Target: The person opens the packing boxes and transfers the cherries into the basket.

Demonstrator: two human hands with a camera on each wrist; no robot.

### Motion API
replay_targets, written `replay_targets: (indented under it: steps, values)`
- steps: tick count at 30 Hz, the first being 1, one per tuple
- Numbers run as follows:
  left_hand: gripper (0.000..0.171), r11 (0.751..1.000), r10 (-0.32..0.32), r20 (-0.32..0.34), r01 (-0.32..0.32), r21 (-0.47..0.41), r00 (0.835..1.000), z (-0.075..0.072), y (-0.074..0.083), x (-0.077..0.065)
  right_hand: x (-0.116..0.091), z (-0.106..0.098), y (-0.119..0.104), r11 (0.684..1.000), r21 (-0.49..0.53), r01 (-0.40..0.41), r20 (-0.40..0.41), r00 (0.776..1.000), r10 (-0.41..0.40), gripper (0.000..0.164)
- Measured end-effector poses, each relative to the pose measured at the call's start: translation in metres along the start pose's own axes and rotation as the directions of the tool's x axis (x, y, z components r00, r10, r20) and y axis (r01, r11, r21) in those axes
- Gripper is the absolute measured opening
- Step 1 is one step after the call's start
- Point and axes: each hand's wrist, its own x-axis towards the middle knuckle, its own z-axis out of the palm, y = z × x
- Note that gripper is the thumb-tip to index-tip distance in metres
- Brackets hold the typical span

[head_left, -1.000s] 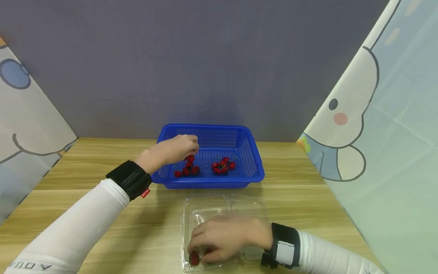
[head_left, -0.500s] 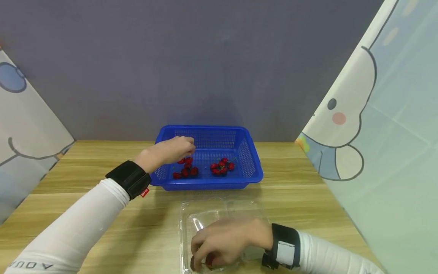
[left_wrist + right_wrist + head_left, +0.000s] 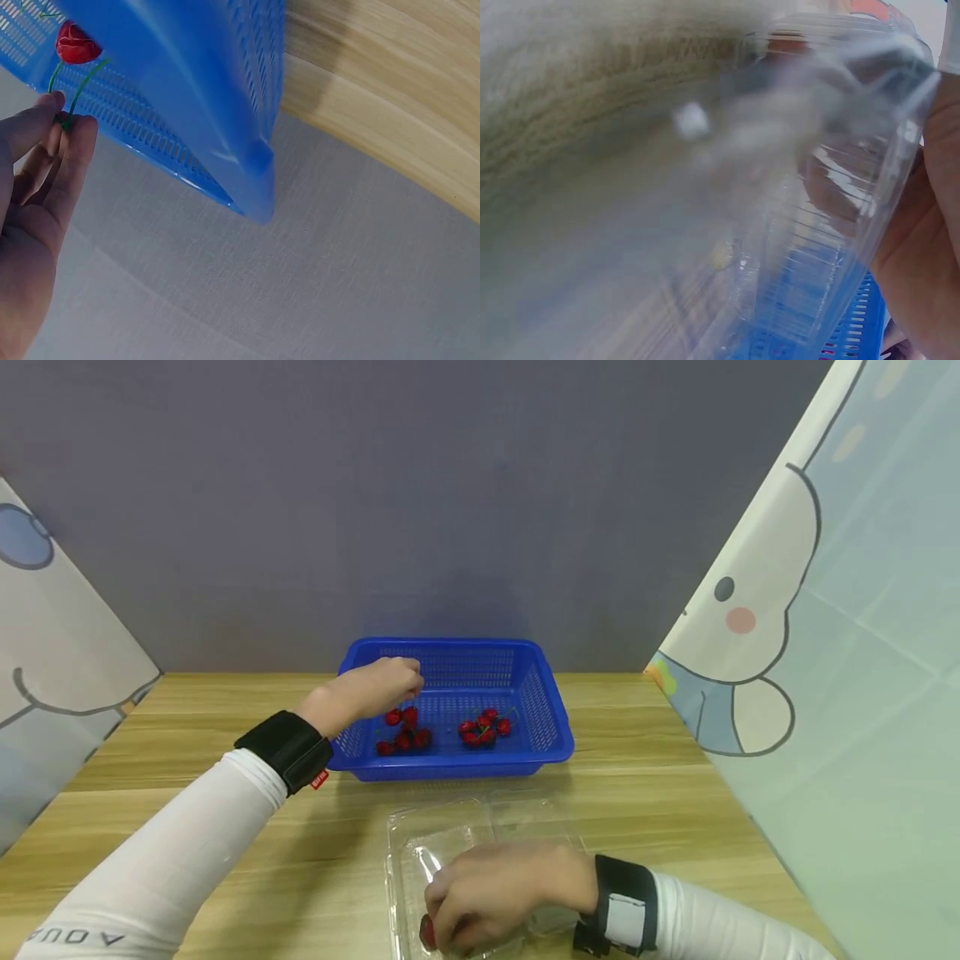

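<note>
My left hand (image 3: 378, 689) is over the left side of a blue basket (image 3: 450, 770). In the left wrist view, its thumb and fingertips pinch the green stem of a red cherry (image 3: 77, 43). More red cherries (image 3: 405, 739) lie below this hand, and another cluster of cherries (image 3: 483, 731) sits at the basket's middle. My right hand (image 3: 498, 893) is down in an open clear plastic box (image 3: 408, 827), fingers curled at a dark red strawberry (image 3: 427, 933), which they partly cover. In the right wrist view the clear box blurs and covers the fingers.
A wooden table (image 3: 645, 777) carries the basket and the box. Behind the basket rises a grey panel (image 3: 465, 510). Cartoon-printed sheets stand on both sides, the right sheet (image 3: 847, 793) nearer to the right arm.
My right fingers have shifted slightly right around the strawberry, and the clear box has slid a little left. My left hand has hardly moved; the view has tilted slightly.
</note>
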Motion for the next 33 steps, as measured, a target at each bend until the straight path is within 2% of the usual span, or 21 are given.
replay_targets:
  steps: [5, 8, 13, 20, 27, 33]
  values:
    - [0.018, 1.000, 0.021, -0.020, -0.020, 0.004, 1.000, 0.003, -0.001, 0.000, 0.001, 0.001, 0.000, 1.000, 0.010, -0.023, -0.023, 0.999, 0.023, 0.013]
    - [0.014, 1.000, 0.027, -0.020, -0.027, 0.014, 0.999, 0.003, -0.001, 0.000, 0.001, 0.002, 0.000, 1.000, 0.013, -0.024, -0.047, 0.999, 0.025, 0.012]
    - [0.005, 0.999, 0.035, -0.019, -0.035, 0.037, 0.999, 0.004, -0.001, -0.001, 0.001, 0.003, 0.002, 0.999, 0.044, 0.008, -0.099, 0.995, -0.004, 0.012]
    - [0.004, 0.997, 0.049, 0.000, -0.049, 0.058, 0.999, 0.004, 0.000, -0.004, 0.000, 0.001, 0.005, 0.985, 0.157, 0.064, -0.150, 0.988, -0.040, 0.013]
    - [0.006, 0.999, 0.038, 0.026, -0.039, 0.027, 0.999, 0.006, 0.000, -0.008, 0.000, -0.001, 0.004, 0.970, 0.220, 0.102, -0.116, 0.990, -0.078, 0.020]
    - [0.006, 0.999, 0.036, 0.024, -0.036, 0.025, 0.999, 0.009, -0.001, -0.010, 0.003, -0.001, 0.002, 0.962, 0.255, 0.101, -0.081, 0.993, -0.083, 0.011]
